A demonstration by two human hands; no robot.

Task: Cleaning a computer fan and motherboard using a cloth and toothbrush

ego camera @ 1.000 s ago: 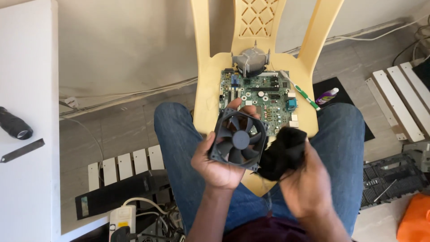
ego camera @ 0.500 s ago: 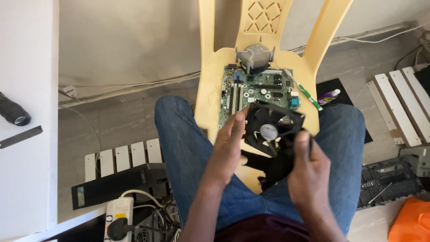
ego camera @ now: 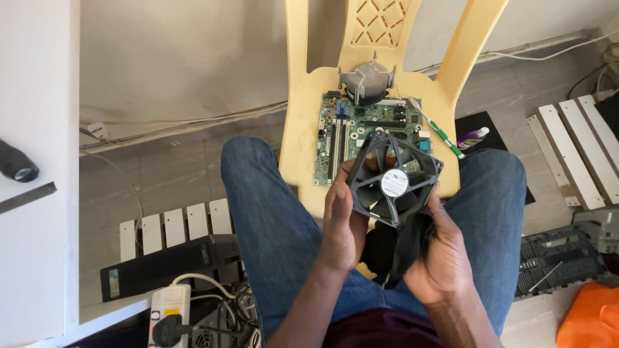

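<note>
**A:** Head view: what is in hand here?

**B:** A seated person holds a black case fan (ego camera: 394, 178) above the lap, label side up. The left hand (ego camera: 342, 222) clasps the fan's left edge, fingers curled around the frame; the right hand (ego camera: 438, 254) pinches a black cloth (ego camera: 396, 248) bunched under the fan's lower edge.

**A:** And around it?

**B:** A green motherboard (ego camera: 361, 132) lies on the yellow plastic chair (ego camera: 303, 142) just beyond the knees, a grey heatsink (ego camera: 367, 80) at its far end, a green-handled brush (ego camera: 442, 132) beside it.

**A:** Which step?

**B:** Seemingly wiping the fan. Next, I judge, the cloth must reach between the blades while the left hand steadies the frame.
</note>
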